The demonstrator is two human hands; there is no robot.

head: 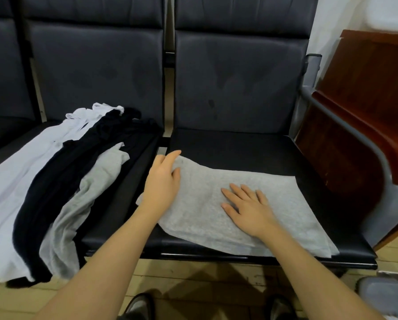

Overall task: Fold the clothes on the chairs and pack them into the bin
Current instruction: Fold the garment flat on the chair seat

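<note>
A light grey garment (pixel 274 204) lies spread flat on the right black chair seat (pixel 239 144). My right hand (pixel 246 206) rests flat on its middle with fingers straight and spread. My left hand (pixel 163 179) is at the garment's far left corner, thumb over the cloth and fingers reaching past its edge. On the left chair seat lies a row of unfolded clothes: a white one (pixel 20 176), a black one (pixel 61 181) and another grey one (pixel 87 197), all hanging over the front edge. A grey bin (pixel 387 296) shows at the bottom right.
A dark red wooden cabinet (pixel 359 125) stands close to the right chair's grey armrest (pixel 336 121). The chair backs (pixel 239 72) rise behind the seats. My shoes (pixel 140 306) stand on the wooden floor (pixel 193 278) below the seat edge.
</note>
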